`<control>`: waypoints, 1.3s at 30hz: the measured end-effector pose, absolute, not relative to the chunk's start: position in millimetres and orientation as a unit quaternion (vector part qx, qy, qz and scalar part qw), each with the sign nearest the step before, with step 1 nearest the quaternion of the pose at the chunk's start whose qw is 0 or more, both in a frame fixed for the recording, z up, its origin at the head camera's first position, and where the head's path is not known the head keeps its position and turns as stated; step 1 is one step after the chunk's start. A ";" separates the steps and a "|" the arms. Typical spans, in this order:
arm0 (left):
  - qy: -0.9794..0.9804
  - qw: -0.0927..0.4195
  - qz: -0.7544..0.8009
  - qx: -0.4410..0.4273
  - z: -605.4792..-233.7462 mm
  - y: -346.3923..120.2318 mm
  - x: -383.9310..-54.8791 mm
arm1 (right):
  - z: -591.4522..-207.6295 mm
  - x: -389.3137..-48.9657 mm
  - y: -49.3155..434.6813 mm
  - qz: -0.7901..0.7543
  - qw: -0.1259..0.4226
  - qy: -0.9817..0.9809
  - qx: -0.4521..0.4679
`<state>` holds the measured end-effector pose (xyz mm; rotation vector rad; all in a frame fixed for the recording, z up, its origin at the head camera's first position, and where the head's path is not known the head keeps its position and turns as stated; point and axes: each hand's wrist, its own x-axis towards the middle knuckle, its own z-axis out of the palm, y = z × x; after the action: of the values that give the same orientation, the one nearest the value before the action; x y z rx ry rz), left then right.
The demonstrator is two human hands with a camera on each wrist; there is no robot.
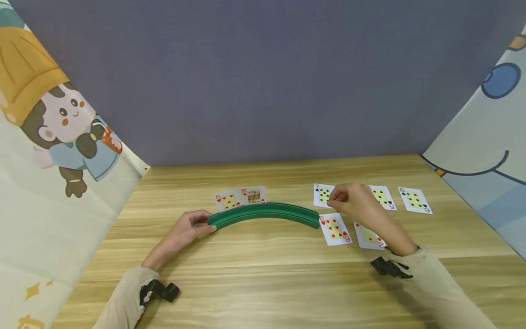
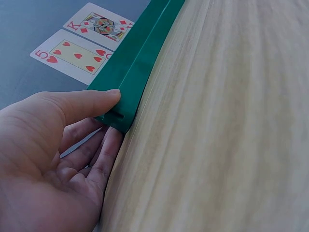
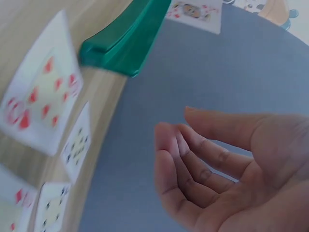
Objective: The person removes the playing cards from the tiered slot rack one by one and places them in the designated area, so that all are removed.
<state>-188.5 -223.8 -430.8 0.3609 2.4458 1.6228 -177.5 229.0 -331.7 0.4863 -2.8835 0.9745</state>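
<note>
My left hand (image 1: pixel 193 228) pinches the left end of a curved green card holder (image 1: pixel 265 210), thumb on its face and fingers behind and under. A five of hearts (image 2: pixel 72 57) and a king of diamonds (image 2: pixel 100 23) stand in the holder's slot, their lower edges hidden. Over the playing cards on the right hovers my right hand (image 1: pixel 357 201), fingers loosely bent and thumb apart from them, as the right wrist view shows; it holds nothing. Nearest to it are a seven of spades (image 1: pixel 322 192) and a six of hearts (image 1: pixel 334 228).
A five of spades (image 1: pixel 382 196) and a two of diamonds (image 1: pixel 367 237) lie partly hidden by the right arm. Farther right is another spade card (image 1: pixel 415 200). A grey panel (image 1: pixel 279 82) rises behind the wooden table (image 1: pixel 246 283), with printed cloths on both sides.
</note>
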 end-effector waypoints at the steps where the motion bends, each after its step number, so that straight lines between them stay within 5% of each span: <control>1: 0.823 0.092 0.547 0.121 -431.1 -224.2 -188.2 | -330.5 -177.7 224.2 0.314 0.037 -0.935 0.161; 39: 0.825 0.094 0.541 0.137 -433.4 -231.3 -185.6 | -316.8 -195.6 99.2 0.415 0.070 -0.882 0.211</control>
<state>-185.6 -231.3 -433.4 0.4065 2.4466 1.6047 -195.6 99.2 -316.8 0.6354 -2.6543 1.2483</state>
